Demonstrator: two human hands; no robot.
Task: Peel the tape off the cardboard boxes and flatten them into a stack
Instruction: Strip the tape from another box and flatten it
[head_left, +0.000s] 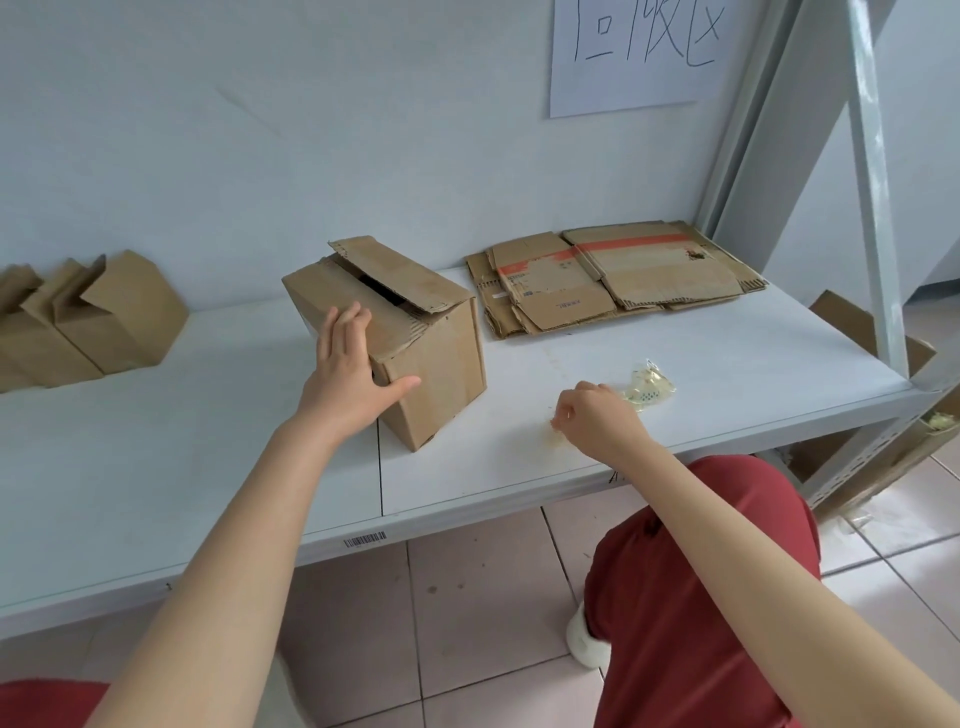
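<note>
Nearest the lens were two bare forearms reaching over a white shelf (208, 441), with a knee in red trousers (701, 571) below on the right. Far left, against the wall, stood several unflattened boxes (88, 322) with flaps up. The left hand (353, 374) lay spread on the current box (415, 343), straight fingers on its top and thumb across the near end face, gripping nothing. This box sat mid-shelf, well apart from both groups. Its long axis ran diagonally from the near end by the shelf front back and leftward to the wall, and its opening faced up, the top flaps loose with a dark gap between them. The right hand (597, 421) hovered low over the shelf with fingers curled; whether it pinched a strip of tape could not be told. Just beside it lay a crumpled tape wad (649, 389), near the shelf front. Behind, the flattened stack (613, 280) rested by the wall under a paper sign (639, 52). The likely trouble: pressing with one flat palm could skid the box along the smooth shelf or tip it, since nothing braced the far side. Any tape left underneath, which was hidden, would stop it collapsing. Sticky tape might also cling to the fingers, or the wad could be knocked off the edge.
</note>
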